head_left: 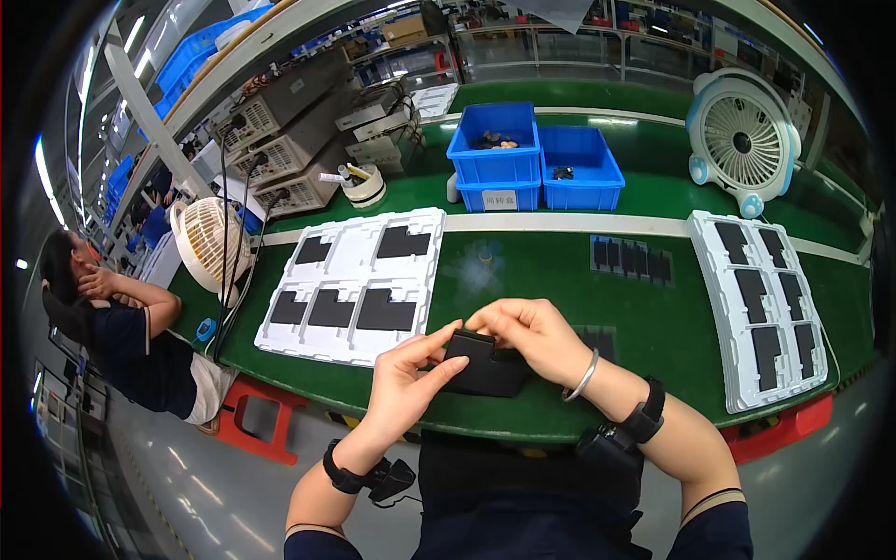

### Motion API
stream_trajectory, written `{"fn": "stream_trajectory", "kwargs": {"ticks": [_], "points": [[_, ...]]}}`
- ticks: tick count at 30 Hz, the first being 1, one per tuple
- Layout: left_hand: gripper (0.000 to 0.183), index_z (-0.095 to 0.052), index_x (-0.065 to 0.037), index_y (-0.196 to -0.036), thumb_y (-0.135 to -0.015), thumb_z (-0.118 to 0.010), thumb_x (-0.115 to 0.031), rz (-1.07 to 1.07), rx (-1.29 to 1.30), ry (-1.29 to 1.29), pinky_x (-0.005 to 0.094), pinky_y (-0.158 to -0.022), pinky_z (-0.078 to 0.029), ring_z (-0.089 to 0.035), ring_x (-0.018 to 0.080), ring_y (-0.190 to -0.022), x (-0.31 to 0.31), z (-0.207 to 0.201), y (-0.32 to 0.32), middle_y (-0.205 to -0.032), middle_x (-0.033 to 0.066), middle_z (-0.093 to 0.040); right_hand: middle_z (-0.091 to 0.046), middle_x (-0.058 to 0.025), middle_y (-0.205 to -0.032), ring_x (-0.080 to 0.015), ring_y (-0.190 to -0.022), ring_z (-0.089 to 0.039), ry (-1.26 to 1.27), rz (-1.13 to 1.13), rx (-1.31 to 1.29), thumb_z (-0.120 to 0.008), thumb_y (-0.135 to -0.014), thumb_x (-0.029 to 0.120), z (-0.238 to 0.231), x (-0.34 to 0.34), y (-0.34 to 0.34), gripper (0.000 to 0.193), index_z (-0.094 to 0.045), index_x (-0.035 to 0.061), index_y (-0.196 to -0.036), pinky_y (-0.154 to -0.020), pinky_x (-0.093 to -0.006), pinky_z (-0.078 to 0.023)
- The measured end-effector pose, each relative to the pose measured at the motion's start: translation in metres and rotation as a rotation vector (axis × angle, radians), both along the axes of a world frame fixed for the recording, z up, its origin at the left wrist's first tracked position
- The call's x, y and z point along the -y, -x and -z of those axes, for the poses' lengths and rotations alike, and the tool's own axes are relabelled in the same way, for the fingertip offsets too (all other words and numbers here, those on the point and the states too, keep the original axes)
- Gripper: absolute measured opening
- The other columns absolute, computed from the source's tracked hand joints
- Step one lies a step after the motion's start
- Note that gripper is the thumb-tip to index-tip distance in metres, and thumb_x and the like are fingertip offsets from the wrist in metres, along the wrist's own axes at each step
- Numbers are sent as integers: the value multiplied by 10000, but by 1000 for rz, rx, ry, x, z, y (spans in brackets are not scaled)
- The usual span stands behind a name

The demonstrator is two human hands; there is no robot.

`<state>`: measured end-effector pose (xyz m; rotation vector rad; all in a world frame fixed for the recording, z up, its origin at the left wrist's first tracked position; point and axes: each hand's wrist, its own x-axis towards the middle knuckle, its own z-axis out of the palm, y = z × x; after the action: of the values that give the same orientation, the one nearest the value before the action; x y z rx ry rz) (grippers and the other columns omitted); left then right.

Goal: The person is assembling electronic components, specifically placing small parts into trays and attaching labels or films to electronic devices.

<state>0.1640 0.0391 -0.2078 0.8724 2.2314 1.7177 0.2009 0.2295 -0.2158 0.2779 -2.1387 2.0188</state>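
Observation:
A flat black piece with a notched corner (492, 373) is held just above the near edge of the green bench. My left hand (408, 373) grips its left side, thumb on the face and fingers behind. At its upper edge, the fingers of my right hand (530, 334) are pinched together; whatever small thing may lie between them is hidden. Similar black pieces sit in the compartments of a white tray (425, 266) to the left. More of them fill a stack of white trays (717, 313) on the right.
Blue bins (495, 168) with small parts stand behind, near a pen holder (364, 189). Dark strips on a clear sheet (632, 259) lie beyond my right hand. Fans stand right (742, 135) and left (207, 245). A co-worker (121, 317) sits at the left beside hanging cables (224, 280).

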Motion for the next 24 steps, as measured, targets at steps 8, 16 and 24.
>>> {"fn": "stream_trajectory", "kwargs": {"ticks": [8,16,24], "points": [[422,-550,-11,-1209,-802,-660,3,-34,195,-194,168,-630,-452,-541,31,-694,3,8,-1,-775,-5,-587,-650,-32,-766,-55,-699,-606,185,-114,321,-741,-746,64,18,1,0,160,-618,-10,-818,-641,-174,-485],[173,-647,32,-977,-828,-651,-55,64,257,-32,166,-647,-468,-582,42,-725,0,-5,24,-776,18,-633,-660,-52,-748,-68,-687,-608,107,-112,289,-732,-755,97,20,3,-1,189,-630,-38,-839,-626,-191,-488],[223,-602,34,-1035,-827,-644,-36,178,463,-177,195,-709,-495,-602,72,-828,-6,-6,17,-932,56,-647,-647,-20,-776,-40,-710,-599,304,-108,278,-685,-812,111,13,1,-2,120,-611,18,-831,-631,-168,-476]]}}
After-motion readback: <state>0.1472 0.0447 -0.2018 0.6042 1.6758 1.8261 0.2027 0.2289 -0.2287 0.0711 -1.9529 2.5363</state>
